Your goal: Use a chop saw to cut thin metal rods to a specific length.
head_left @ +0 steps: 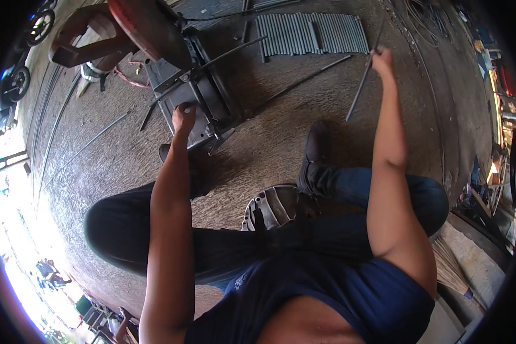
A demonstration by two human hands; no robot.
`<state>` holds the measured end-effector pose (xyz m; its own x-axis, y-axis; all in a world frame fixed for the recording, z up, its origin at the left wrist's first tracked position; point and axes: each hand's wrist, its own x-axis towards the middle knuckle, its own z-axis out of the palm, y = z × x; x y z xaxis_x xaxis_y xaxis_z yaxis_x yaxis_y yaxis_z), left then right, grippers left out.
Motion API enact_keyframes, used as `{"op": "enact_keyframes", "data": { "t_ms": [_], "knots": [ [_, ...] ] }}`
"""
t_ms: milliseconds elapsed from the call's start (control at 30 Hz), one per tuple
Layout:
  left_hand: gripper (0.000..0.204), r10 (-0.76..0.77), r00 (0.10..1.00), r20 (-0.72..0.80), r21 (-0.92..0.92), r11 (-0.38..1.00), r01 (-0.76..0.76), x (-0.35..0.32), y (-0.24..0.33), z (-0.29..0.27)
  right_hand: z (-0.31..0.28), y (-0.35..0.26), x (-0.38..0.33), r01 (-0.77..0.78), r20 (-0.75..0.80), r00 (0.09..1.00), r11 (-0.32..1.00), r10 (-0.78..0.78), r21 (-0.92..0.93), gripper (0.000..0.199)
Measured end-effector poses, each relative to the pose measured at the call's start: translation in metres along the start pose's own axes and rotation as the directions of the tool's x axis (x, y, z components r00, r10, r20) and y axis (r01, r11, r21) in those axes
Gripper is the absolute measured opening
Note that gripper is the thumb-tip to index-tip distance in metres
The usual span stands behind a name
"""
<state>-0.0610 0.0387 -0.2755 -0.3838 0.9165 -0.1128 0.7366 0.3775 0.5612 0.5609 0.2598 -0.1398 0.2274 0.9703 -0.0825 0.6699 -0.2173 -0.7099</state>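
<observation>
A red cut-off saw (149, 28) with a dark metal base (169, 109) stands on the floor at the far left. My left hand (183, 117) is at that base, beside the clamp, its fingers curled; what they grip is too small to make out. A thin metal rod (229, 54) lies across the saw's clamp. Out to the right, my right hand (382, 60) is closed around a long thin metal rod (359, 94), held slanting above the floor. Left of that hand, several cut metal rods (286, 34) lie side by side in a flat row.
Another long rod (304, 80) lies on the floor between the saw and my right hand. A round metal piece (275, 203) sits below my legs. A straw broom (456, 266) leans at the lower right. Loose wires (421, 20) and more rods (100, 132) lie about.
</observation>
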Motion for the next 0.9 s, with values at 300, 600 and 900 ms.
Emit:
{"op": "enact_keyframes", "data": {
  "t_ms": [300, 600, 900],
  "knots": [
    [0.033, -0.512, 0.859, -0.004, -0.695, 0.619, 0.366, -0.018, -0.011, 0.004, 0.1, -0.102, -0.051, -0.216, 0.15, 0.972, 0.44, 0.179, 0.872, 0.013],
    [0.033, -0.54, 0.776, 0.326, -0.831, 0.228, 0.508, -0.032, 0.024, -0.005, 0.253, -0.118, -0.122, -0.372, 0.355, 0.91, 0.043, 0.215, 0.927, 0.013],
    [0.042, -0.427, 0.854, 0.298, -0.943, 0.008, 0.333, -0.005, 0.066, -0.01, 0.321, -0.159, -0.148, -0.458, 0.458, 0.889, 0.023, 0.021, 0.889, 0.015]
  ]
}}
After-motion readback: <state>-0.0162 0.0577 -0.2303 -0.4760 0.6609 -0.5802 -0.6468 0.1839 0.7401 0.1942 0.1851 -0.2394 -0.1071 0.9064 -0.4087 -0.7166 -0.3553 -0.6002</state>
